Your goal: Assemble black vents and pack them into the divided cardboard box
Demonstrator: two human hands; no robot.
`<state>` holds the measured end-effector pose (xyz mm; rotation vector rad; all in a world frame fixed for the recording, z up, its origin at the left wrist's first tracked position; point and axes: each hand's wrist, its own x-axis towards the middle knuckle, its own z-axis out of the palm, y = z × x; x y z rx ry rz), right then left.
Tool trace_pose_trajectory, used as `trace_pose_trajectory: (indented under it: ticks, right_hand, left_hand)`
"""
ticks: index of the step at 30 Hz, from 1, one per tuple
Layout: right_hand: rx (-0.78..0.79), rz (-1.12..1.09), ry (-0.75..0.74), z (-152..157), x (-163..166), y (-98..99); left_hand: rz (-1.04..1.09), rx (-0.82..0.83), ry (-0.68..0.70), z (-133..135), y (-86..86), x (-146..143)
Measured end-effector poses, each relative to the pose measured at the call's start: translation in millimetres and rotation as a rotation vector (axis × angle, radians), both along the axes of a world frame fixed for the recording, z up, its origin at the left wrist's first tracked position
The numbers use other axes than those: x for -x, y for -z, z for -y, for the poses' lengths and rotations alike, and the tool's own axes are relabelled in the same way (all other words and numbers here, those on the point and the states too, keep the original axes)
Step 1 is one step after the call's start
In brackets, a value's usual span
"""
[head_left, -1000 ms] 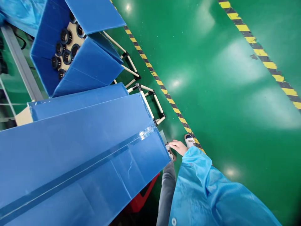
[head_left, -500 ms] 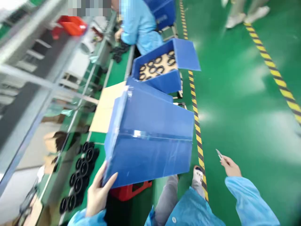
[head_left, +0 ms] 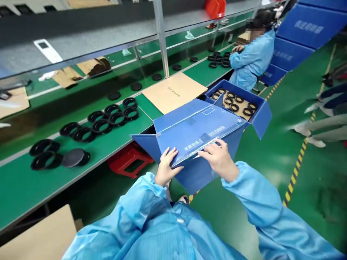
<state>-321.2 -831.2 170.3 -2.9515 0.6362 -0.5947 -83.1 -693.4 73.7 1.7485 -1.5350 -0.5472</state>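
Observation:
A blue corrugated plastic box [head_left: 200, 126] stands tilted in front of me, its wide top panel with white print facing up and a side flap sticking out at left. My left hand [head_left: 168, 167] grips the near edge of the box, fingers on top and thumb beneath. My right hand [head_left: 219, 159] is closed at the same taped edge, farther right. A bright sliver at its fingertips looks like the small knife, mostly hidden by the fingers.
Black rings [head_left: 101, 125] stand in rows on the green workbench [head_left: 108, 159], beside a cardboard sheet [head_left: 175, 92]. Beyond is an open blue box [head_left: 261, 112] holding rings. A red stool [head_left: 130, 159] is below the bench; a co-worker [head_left: 252, 54] sits farther along.
My view has swung left toward the bench. The box has turned so its printed panel faces up. My right hand has come from out at the right onto the box edge.

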Motion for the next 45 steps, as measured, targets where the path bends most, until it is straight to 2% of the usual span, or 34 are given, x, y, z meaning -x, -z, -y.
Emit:
trace_pose_trajectory:
  ticks: [3, 6, 14, 23, 28, 35, 45]
  right_hand:
    - [0.062, -0.201, -0.118, 2.9, -41.9, 1.7]
    - [0.08, -0.295, -0.207, 10.4, -64.5, -0.9]
    - [0.101, -0.499, -0.394, 13.8, -104.6, -23.9]
    - [0.079, -0.685, -0.581, 10.4, -141.0, -27.8]
    - [0.095, -0.775, -0.58, 33.0, -129.5, -37.4]
    - [0.155, -0.892, -0.494, 93.6, -79.9, -54.4]
    - [0.189, -0.882, -0.501, 134.7, -47.8, -47.9]
  left_hand:
    - [-0.04, 0.005, -0.014, 0.2, 2.4, -2.0]
    - [-0.074, -0.011, -0.018, -1.7, 2.1, -4.1]
    - [-0.127, -0.057, -0.015, -7.4, 1.5, -5.9]
    - [-0.128, -0.097, 0.003, -14.8, 3.5, -7.5]
    - [-0.128, -0.085, 0.009, -15.4, 4.0, -13.6]
    - [-0.135, -0.029, 0.018, -18.4, 10.9, -24.6]
    - [-0.031, 0.005, 0.033, -14.7, 17.4, -20.5]
